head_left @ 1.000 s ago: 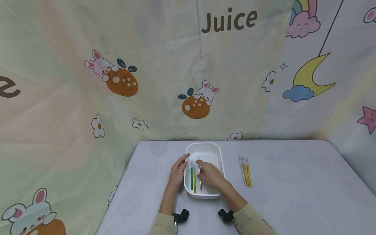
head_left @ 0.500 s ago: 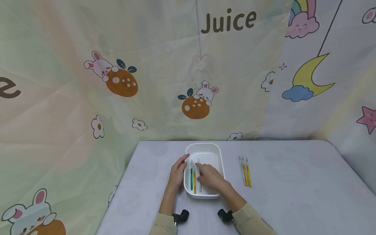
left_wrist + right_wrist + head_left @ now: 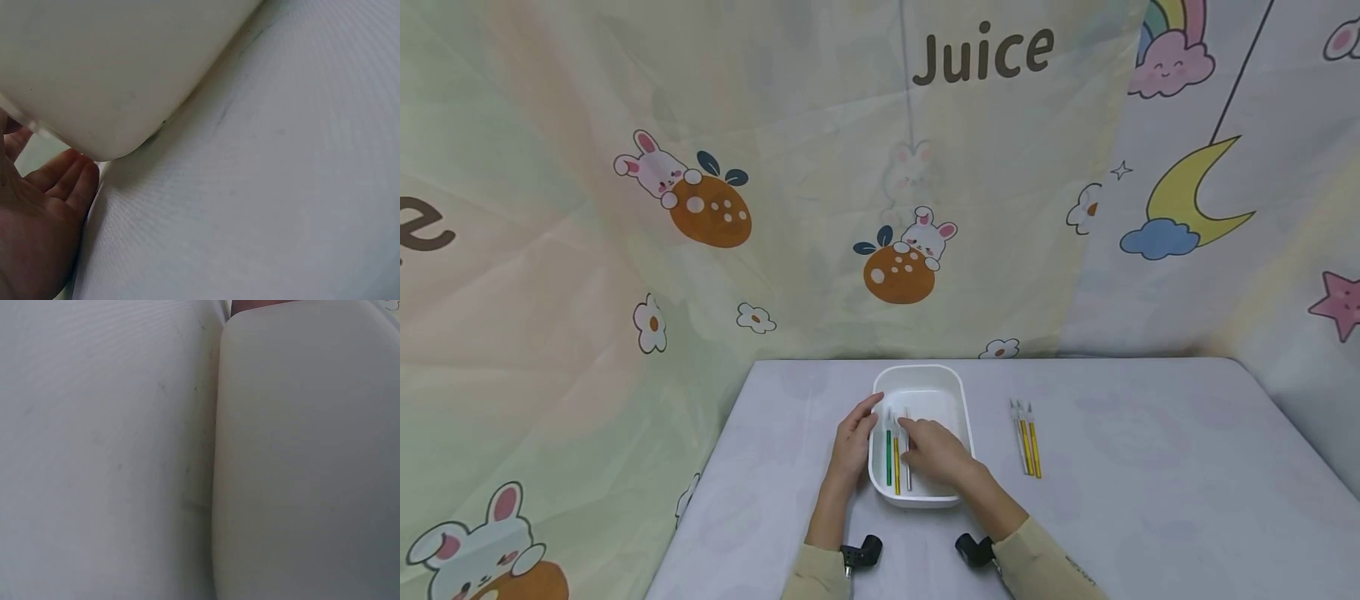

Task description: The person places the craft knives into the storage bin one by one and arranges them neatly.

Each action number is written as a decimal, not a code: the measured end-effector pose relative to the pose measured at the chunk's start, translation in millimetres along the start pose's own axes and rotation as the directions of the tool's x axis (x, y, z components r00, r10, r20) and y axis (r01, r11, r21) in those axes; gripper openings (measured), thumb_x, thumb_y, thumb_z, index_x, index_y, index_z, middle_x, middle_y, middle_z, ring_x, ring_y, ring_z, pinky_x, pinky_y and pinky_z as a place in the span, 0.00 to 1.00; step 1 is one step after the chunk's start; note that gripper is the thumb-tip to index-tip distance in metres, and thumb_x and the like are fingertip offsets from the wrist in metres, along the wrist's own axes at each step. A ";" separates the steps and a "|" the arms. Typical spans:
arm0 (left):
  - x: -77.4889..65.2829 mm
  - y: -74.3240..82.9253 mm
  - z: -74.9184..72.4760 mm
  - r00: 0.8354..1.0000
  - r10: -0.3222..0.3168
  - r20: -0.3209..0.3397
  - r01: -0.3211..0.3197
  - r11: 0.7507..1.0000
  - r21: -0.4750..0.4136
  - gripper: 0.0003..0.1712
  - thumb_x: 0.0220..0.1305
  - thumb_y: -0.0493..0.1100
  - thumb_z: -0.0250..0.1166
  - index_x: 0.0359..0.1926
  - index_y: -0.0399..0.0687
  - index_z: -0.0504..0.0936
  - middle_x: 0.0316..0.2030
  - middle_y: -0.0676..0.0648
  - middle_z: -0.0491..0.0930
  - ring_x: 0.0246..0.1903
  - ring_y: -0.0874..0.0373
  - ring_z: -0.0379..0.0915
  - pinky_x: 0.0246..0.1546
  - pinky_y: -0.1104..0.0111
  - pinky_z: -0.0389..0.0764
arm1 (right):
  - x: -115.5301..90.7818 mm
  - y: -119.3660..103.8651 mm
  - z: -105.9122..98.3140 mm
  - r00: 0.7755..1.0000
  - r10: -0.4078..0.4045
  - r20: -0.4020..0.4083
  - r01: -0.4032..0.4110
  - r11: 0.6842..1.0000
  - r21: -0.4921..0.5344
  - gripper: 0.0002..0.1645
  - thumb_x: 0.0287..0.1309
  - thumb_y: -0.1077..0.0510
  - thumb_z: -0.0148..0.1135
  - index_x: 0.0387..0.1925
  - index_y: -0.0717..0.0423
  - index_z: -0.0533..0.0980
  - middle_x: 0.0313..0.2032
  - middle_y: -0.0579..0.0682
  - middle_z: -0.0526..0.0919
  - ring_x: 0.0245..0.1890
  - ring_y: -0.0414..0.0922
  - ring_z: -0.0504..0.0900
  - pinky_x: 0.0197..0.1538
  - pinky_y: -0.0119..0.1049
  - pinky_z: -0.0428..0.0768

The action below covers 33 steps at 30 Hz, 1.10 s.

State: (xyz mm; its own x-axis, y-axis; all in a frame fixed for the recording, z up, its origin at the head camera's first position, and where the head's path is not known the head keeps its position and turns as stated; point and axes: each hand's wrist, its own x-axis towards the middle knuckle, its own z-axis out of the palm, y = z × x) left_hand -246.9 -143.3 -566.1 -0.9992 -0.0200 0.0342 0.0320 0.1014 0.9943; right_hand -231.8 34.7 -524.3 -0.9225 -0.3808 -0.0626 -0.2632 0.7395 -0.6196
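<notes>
A white rectangular tray stands on the table, its long sides running away from me. My left hand grips its left rim; in the left wrist view several fingers lie against the outer wall. Inside the tray, a slim green pen-like stick and a yellow one lie side by side, pale ends away from me. My right hand reaches over the right rim and pinches a silver pen-like stick beside the yellow one. My fingers hide its middle.
On the table right of the tray lie three similar pen-like sticks, one whitish and two yellow. A printed cloth wall rises behind the table's far edge. A black wrist camera sits by my right sleeve, another by my left.
My right hand has shifted the silver stick slightly left, closer to the yellow one and more nearly parallel to it. The left hand and tray have stayed put.
</notes>
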 end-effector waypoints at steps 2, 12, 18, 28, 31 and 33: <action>0.2 -0.3 -0.2 1.000 -0.002 -0.002 0.002 1.000 0.005 0.21 0.80 0.44 0.52 0.67 0.64 0.80 0.75 0.53 0.70 0.80 0.50 0.55 0.80 0.48 0.55 | -0.1 -0.3 0.1 1.000 0.000 -0.003 0.000 1.000 -0.005 0.37 0.63 0.59 0.71 0.71 0.61 0.72 0.31 0.42 0.80 0.36 0.41 0.77 0.47 0.41 0.80; 1.6 -0.5 -0.8 1.000 0.001 -0.003 -0.001 1.000 0.010 0.21 0.79 0.45 0.53 0.66 0.64 0.81 0.74 0.54 0.71 0.79 0.50 0.56 0.81 0.48 0.55 | -0.9 -1.0 0.4 0.999 0.026 -0.028 -0.027 0.999 -0.026 0.37 0.64 0.56 0.71 0.72 0.56 0.72 0.29 0.42 0.79 0.30 0.40 0.75 0.34 0.33 0.73; 0.9 -0.5 -0.7 1.000 0.004 0.000 -0.004 1.000 -0.004 0.21 0.79 0.44 0.54 0.67 0.62 0.80 0.75 0.52 0.70 0.80 0.49 0.56 0.80 0.47 0.55 | -0.4 -1.6 -0.5 0.997 0.038 -0.071 -0.039 0.999 -0.010 0.34 0.66 0.58 0.68 0.72 0.55 0.72 0.30 0.42 0.80 0.29 0.40 0.75 0.34 0.33 0.75; 1.0 -0.3 -0.7 1.000 -0.001 0.002 0.001 1.000 0.005 0.22 0.80 0.43 0.52 0.66 0.65 0.81 0.74 0.54 0.71 0.80 0.50 0.56 0.81 0.47 0.55 | 0.1 -0.8 -2.2 0.988 0.042 -0.145 -0.041 0.999 0.013 0.33 0.66 0.56 0.68 0.71 0.54 0.72 0.35 0.45 0.81 0.33 0.42 0.75 0.35 0.36 0.75; 1.5 -0.6 -0.7 1.000 0.000 0.003 0.000 1.000 0.012 0.22 0.80 0.43 0.52 0.66 0.66 0.80 0.74 0.55 0.71 0.80 0.50 0.56 0.80 0.47 0.55 | -1.4 -1.2 -3.0 0.983 0.031 -0.180 -0.030 1.000 0.009 0.33 0.66 0.54 0.68 0.71 0.53 0.73 0.38 0.46 0.82 0.36 0.42 0.75 0.38 0.37 0.77; 2.1 -0.4 -0.6 1.000 0.004 0.003 -0.004 1.000 0.013 0.22 0.79 0.43 0.52 0.67 0.65 0.80 0.74 0.54 0.71 0.80 0.50 0.56 0.80 0.46 0.55 | -2.6 -2.3 -4.1 0.979 0.022 -0.204 -0.021 1.000 0.006 0.33 0.66 0.54 0.69 0.71 0.52 0.73 0.39 0.46 0.82 0.37 0.41 0.75 0.38 0.37 0.78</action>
State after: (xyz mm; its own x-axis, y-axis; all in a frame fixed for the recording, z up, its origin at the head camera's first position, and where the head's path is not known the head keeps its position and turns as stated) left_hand -248.9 -144.0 -566.3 -0.9992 -0.0165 0.0377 0.0355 0.1143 0.9928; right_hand -230.0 36.2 -519.6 -0.9663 -0.2434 0.0843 -0.2418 0.7444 -0.6224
